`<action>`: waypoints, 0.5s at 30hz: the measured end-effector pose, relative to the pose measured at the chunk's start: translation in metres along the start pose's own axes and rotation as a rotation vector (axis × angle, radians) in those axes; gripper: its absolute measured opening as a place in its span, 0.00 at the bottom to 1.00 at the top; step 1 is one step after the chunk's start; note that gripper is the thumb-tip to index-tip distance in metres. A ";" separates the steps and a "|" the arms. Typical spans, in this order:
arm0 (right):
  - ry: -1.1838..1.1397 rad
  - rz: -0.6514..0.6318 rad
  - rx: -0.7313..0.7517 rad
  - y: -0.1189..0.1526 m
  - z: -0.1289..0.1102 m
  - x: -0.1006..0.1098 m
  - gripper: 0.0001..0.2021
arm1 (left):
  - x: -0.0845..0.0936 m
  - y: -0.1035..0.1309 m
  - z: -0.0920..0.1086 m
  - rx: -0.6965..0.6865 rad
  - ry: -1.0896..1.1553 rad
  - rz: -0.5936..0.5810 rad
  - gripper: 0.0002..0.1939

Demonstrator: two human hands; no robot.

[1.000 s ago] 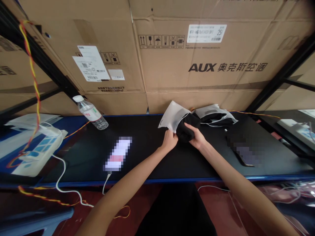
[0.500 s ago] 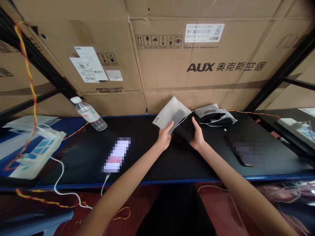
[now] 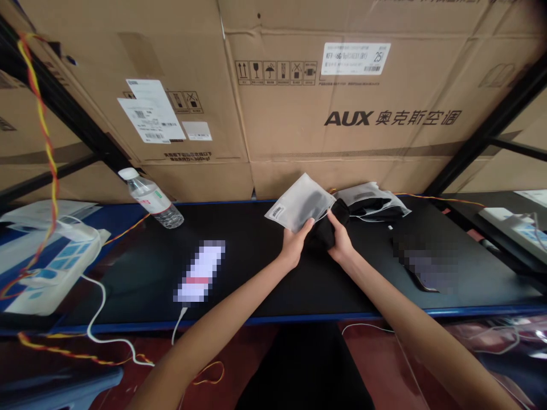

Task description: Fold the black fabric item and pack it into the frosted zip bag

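Observation:
A frosted translucent pouch (image 3: pixel 299 202) with a small barcode label is held above the black table, a dark shape showing through it. My left hand (image 3: pixel 296 242) grips its lower edge, thumb on top. Folded black cloth (image 3: pixel 325 230) lies at the pouch's right edge, with my right hand (image 3: pixel 341 239) closed on it. Whether part of the cloth is inside the pouch I cannot tell. Just behind and to the right rests a second frosted pouch (image 3: pixel 363 193) with black material at its opening.
A water bottle (image 3: pixel 151 199) and a lit phone (image 3: pixel 200 270) on a cable are on the left. A dark phone (image 3: pixel 423 265) lies right. Power strips (image 3: pixel 64 267) sit at both sides. Large cardboard boxes (image 3: pixel 290 136) stand behind the table (image 3: pixel 252 285).
The black cloth looks more bunched, and my right hand has turned a little around it. My left hand has shifted slightly right along the pouch, which sits slightly lower.

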State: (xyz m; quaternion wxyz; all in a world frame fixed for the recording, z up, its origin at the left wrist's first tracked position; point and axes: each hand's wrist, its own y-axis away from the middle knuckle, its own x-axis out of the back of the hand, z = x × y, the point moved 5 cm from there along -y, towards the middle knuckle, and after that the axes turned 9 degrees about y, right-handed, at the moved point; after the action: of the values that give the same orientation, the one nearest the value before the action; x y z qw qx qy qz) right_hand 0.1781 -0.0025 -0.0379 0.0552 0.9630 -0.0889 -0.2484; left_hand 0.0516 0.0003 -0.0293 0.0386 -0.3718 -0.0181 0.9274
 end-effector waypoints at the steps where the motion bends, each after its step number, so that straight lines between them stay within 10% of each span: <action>1: -0.007 -0.023 -0.005 0.000 0.000 -0.002 0.20 | 0.003 -0.002 -0.001 0.041 0.045 0.022 0.24; 15: -0.073 0.184 0.115 -0.028 0.023 -0.009 0.18 | 0.016 -0.014 -0.008 0.058 0.108 0.096 0.22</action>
State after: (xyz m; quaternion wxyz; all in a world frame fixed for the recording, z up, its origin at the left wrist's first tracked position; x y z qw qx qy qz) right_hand 0.1628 0.0254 -0.0581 0.0194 0.9426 -0.1930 -0.2717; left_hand 0.0464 0.0154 -0.0458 0.0059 -0.4205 0.0284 0.9068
